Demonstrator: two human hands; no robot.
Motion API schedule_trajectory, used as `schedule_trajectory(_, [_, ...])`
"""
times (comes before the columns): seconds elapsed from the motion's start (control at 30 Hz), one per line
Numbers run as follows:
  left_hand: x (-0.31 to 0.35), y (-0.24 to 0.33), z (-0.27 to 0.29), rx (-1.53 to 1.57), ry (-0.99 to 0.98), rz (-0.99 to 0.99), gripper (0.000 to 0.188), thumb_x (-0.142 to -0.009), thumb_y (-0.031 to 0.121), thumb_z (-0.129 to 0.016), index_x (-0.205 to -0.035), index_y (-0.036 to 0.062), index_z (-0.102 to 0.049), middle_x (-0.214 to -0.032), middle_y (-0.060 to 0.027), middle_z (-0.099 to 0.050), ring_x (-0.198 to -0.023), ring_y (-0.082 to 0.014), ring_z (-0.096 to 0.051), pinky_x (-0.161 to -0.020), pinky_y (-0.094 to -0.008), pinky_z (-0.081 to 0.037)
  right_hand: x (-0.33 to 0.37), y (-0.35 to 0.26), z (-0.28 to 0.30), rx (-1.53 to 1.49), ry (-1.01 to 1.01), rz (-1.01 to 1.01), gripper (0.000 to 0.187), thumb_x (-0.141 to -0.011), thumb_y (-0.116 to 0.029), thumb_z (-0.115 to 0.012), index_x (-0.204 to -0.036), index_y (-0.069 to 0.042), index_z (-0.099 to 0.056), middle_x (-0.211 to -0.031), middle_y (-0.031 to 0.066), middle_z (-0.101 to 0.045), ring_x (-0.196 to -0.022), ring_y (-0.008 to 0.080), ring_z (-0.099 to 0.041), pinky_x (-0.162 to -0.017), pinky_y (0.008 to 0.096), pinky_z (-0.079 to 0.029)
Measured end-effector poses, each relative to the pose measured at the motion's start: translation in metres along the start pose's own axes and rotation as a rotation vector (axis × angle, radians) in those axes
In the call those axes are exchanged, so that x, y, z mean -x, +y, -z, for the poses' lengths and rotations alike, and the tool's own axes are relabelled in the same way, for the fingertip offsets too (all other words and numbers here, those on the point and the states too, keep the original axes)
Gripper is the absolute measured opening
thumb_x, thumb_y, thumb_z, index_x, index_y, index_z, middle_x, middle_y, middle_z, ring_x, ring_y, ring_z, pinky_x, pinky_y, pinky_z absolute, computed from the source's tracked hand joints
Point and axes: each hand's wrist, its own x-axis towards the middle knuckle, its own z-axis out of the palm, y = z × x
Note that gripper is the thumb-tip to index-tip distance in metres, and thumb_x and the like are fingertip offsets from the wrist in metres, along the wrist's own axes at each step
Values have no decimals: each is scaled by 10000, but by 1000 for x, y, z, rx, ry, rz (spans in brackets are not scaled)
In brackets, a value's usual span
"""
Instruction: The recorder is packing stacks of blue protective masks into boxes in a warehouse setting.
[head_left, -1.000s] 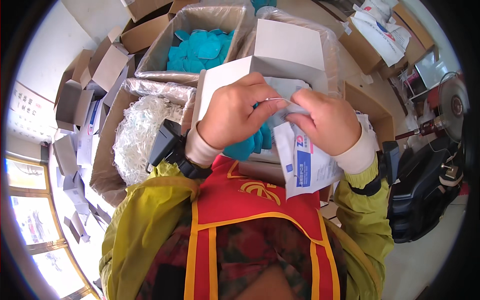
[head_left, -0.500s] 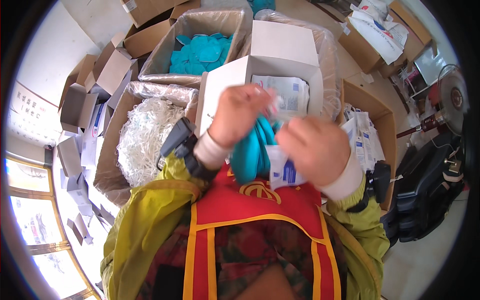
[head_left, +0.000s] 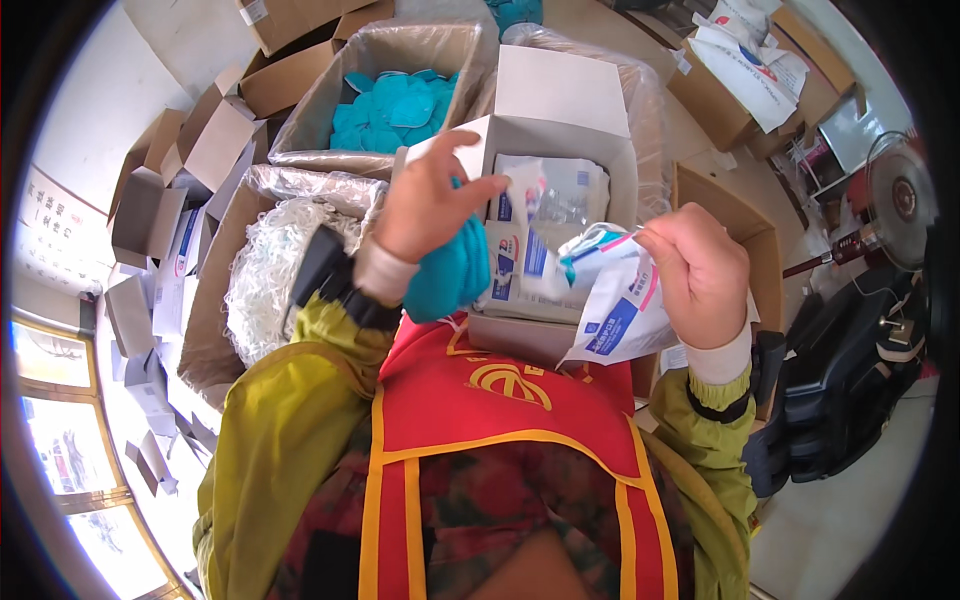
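My left hand (head_left: 428, 205) is over the white carton's left side, thumb and forefinger spread. Its other fingers, partly hidden, hold a stack of teal cup-shaped masks (head_left: 450, 268) hanging below the palm. My right hand (head_left: 700, 275) pinches the top edge of a white and blue packet (head_left: 625, 318), which tilts over the carton's near right side. Some teal and white material shows at the packet's mouth. Inside the open white carton (head_left: 628, 170) lie several flat white packets (head_left: 580, 190), and one white packet (head_left: 520, 215) stands partly upright near my left thumb.
At left is a lined carton of white straps (head_left: 275, 275); behind it, a lined carton of loose teal masks (head_left: 400, 110). Another brown carton (head_left: 740, 215) stands at right, near a fan (head_left: 900, 195) and a black chair (head_left: 840, 400). Empty boxes (head_left: 150, 215) pile up far left.
My hands have moved apart. The left went left with the teal masks; the right went right and up with the packet, which now shows more of its face.
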Motion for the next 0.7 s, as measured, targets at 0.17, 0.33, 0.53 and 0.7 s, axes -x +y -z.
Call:
schedule_trajectory(0.17, [22,42,21,166,-315,-247,205,-821,54,-687,-1024,32,-661,-666,-9,-591,-622,-59,-539,-566,-216,-420,-5,1,-15,24,-19,45,64,-811,-29,-673,-813,-39,-610,-714,118,-543,-629,314,-558,-548,357,-439])
schedule_trajectory(0.33, [23,57,9,117,-400,-213,217,-818,28,-673,-1035,38,-676,-704,-23,-636,-640,-61,-567,-577,-231,-447,-9,-11,-18,36,-62,118,71,-787,-32,-680,-805,-62,-618,-709,100,-551,-640,302,-579,-544,375,-442])
schedule_trajectory(0.53, [22,52,-6,205,-507,-238,226,-837,64,-659,-1060,24,-652,-707,-36,-640,-647,-71,-585,-586,-252,-465,-5,-13,-17,67,-111,143,78,-774,-20,-661,-820,-72,-625,-715,91,-562,-638,294,-583,-542,364,-457])
schedule_trajectory(0.7, [16,36,-1,468,-292,23,152,-869,73,-608,-1004,11,-639,-682,-14,-606,-627,-96,-564,-616,-234,-444,11,26,14,34,17,-48,68,-854,5,-570,-885,-22,-624,-767,75,-594,-666,182,-589,-614,294,-471])
